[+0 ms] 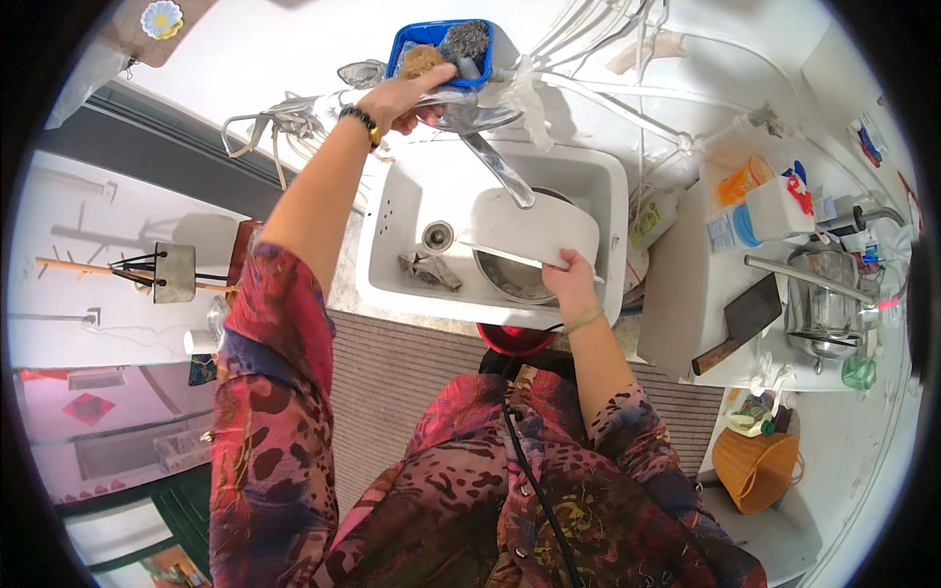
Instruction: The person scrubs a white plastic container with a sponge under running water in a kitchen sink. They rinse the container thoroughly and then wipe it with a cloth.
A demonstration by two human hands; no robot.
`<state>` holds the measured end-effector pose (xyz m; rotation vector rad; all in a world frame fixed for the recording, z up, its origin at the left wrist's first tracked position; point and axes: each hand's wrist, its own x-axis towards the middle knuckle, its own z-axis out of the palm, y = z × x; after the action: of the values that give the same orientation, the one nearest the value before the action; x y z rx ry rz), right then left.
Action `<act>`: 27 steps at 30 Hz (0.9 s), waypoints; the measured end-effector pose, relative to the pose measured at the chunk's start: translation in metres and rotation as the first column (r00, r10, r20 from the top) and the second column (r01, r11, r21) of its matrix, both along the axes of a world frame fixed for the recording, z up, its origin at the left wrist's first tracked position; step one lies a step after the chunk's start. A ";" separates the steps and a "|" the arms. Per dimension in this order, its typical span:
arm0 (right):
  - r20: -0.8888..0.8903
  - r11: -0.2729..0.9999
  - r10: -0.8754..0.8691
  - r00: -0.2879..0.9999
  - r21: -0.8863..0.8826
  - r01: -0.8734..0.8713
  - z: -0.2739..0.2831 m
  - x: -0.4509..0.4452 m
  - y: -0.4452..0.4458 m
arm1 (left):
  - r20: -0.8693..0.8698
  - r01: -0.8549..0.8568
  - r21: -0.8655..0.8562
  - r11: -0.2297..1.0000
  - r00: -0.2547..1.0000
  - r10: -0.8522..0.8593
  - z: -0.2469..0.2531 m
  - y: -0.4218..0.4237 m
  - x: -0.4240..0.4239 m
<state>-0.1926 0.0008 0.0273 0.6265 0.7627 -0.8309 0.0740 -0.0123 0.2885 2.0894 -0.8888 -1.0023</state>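
My right hand point(572, 279) grips the near edge of a white flat board or tray point(540, 228). The board is tilted over a round metal pan point(514, 281), covering part of it. Both are inside a white sink point(375, 272). My left hand point(403, 95) reaches to the back of the sink, at the metal faucet point(500, 169) and the front of a blue plastic basket point(401, 37). In the basket sit a brown scrubbing pad point(422, 60) and a grey steel-wool scourer point(467, 38). Whether the left fingers hold something is unclear.
A crumpled cloth point(432, 272) lies near the sink drain point(438, 237). On the right counter are a cleaver point(746, 316), a glass-lidded pot point(820, 294) and a white container point(779, 206). A red bucket point(514, 339) stands under the sink front. Pipes point(603, 92) run along the wall.
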 end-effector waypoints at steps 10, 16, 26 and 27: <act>-0.058 0.998 0.022 0.998 -0.059 -0.026 -0.003 -0.010 0.009 | -0.841 -0.739 0.261 0.622 0.143 0.523 -0.217 0.115 -0.134; -0.059 0.989 0.000 0.998 -0.146 -0.008 -0.009 -0.023 0.014 | -0.992 -0.796 0.116 0.594 -0.065 0.107 -0.225 0.081 -0.172; -0.279 0.769 0.282 0.918 -0.505 -0.390 0.020 -0.022 0.034 | -0.991 -0.592 -0.085 0.801 0.130 -0.009 -0.254 0.088 -0.184; -0.176 0.888 0.220 0.960 -0.372 -0.272 0.019 -0.016 0.027 | -0.996 -0.643 -0.059 0.764 0.088 -0.003 -0.246 0.087 -0.179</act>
<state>-0.2085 0.0283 0.0463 0.1115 0.7468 -0.7644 -0.1053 0.0749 0.0429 0.6708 0.1273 -1.3404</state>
